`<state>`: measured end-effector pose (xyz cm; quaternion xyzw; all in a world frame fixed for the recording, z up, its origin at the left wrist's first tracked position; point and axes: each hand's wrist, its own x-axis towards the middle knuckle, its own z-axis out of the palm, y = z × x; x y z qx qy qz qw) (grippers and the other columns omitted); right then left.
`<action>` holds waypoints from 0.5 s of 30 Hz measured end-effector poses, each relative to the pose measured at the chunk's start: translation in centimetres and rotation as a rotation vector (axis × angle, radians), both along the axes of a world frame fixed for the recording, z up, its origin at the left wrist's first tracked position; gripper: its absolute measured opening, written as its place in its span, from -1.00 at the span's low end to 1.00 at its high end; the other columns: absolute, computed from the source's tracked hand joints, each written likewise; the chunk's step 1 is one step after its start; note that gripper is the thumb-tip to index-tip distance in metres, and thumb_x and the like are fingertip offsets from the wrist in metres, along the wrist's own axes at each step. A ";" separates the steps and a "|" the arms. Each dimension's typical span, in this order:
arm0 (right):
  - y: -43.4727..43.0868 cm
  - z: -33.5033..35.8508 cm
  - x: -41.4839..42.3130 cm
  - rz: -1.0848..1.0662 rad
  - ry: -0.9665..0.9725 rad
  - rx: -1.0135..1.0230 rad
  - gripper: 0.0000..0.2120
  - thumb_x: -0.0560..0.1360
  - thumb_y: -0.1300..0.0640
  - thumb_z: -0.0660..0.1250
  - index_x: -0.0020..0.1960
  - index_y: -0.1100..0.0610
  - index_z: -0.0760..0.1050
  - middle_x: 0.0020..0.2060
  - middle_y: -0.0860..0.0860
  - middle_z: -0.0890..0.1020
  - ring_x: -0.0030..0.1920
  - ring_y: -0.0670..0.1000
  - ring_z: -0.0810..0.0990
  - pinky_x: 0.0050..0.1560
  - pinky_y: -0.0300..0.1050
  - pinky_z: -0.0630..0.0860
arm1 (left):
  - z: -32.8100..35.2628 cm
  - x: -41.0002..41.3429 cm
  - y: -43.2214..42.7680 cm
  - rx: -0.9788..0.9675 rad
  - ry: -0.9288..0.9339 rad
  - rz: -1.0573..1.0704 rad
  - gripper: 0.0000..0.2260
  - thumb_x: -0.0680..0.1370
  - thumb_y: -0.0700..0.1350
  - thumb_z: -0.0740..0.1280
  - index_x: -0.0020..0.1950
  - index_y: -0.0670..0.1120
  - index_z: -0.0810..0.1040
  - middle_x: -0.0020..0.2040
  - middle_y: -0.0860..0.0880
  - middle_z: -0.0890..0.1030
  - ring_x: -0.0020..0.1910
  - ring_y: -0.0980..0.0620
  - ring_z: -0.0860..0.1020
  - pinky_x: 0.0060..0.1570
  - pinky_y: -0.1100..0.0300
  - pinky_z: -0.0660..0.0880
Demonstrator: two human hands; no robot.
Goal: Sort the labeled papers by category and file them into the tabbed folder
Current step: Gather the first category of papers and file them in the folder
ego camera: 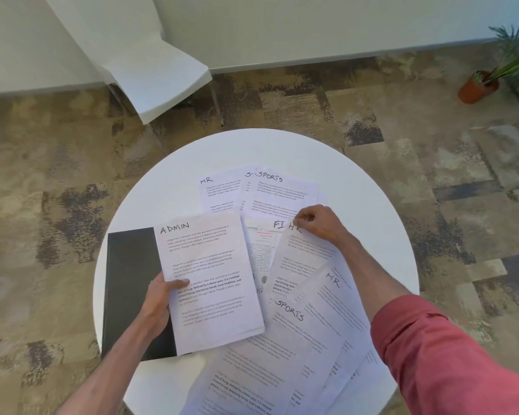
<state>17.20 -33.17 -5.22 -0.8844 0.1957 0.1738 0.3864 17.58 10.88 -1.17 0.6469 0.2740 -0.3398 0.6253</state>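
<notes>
My left hand [159, 301] grips the left edge of a small stack of papers headed ADMIN [210, 280], held over the closed black folder [129, 283] at the table's left. My right hand [319, 224] pinches the top corner of a sheet marked HR [300, 259], which overlaps a sheet starting FI [259, 244]. Further sheets marked HR [339, 298] and SPORTS [279, 339] fan out towards me. At the far side lie an HR sheet [219, 193] and SPORTS sheets [285, 193].
Everything rests on a round white table [162, 181] on patterned carpet. A white chair [150, 70] stands beyond the table at the left. A potted plant [480, 85] sits on the floor at the far right by the wall.
</notes>
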 end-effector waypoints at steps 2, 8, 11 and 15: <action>0.0 -0.4 0.9 -0.088 -0.146 -0.100 -0.91 0.53 -0.01 0.44 -0.05 -0.03 0.70 -0.12 -0.15 0.69 -0.10 -0.08 0.66 0.06 0.01 0.61 | 0.1 0.2 0.2 -0.001 -0.004 -0.002 -0.59 0.54 -0.43 0.40 0.34 -0.15 0.61 0.17 -0.12 0.77 -0.01 -0.15 0.78 -0.19 0.04 0.73; -0.3 -1.9 3.2 -0.132 -0.014 -0.507 -0.35 0.56 -0.18 0.42 0.52 0.14 0.41 0.42 0.10 0.45 0.43 0.16 0.40 0.30 0.19 0.38 | -0.1 0.6 0.9 0.012 -0.007 0.011 -0.60 0.54 -0.44 0.40 0.33 -0.14 0.62 0.14 -0.10 0.78 -0.04 -0.12 0.79 -0.19 0.04 0.72; 0.5 -2.8 2.8 -0.043 0.046 -0.606 -0.20 0.55 -0.31 0.38 0.57 0.19 0.30 0.47 0.12 0.35 0.43 0.17 0.37 0.29 0.20 0.40 | -0.4 0.6 0.9 0.014 0.002 0.020 -0.62 0.54 -0.44 0.39 0.29 -0.11 0.63 0.12 -0.08 0.79 -0.04 -0.12 0.79 -0.19 0.03 0.72; 1.7 -3.3 2.0 -0.039 0.043 -0.629 -0.25 0.63 -0.28 0.28 0.63 0.15 0.23 0.58 0.11 0.25 0.53 0.16 0.28 0.44 0.23 0.31 | -1.2 0.5 1.0 0.028 0.028 0.024 -0.58 0.53 -0.44 0.39 0.33 -0.13 0.62 0.19 -0.13 0.77 0.14 -0.28 0.74 0.12 -0.20 0.66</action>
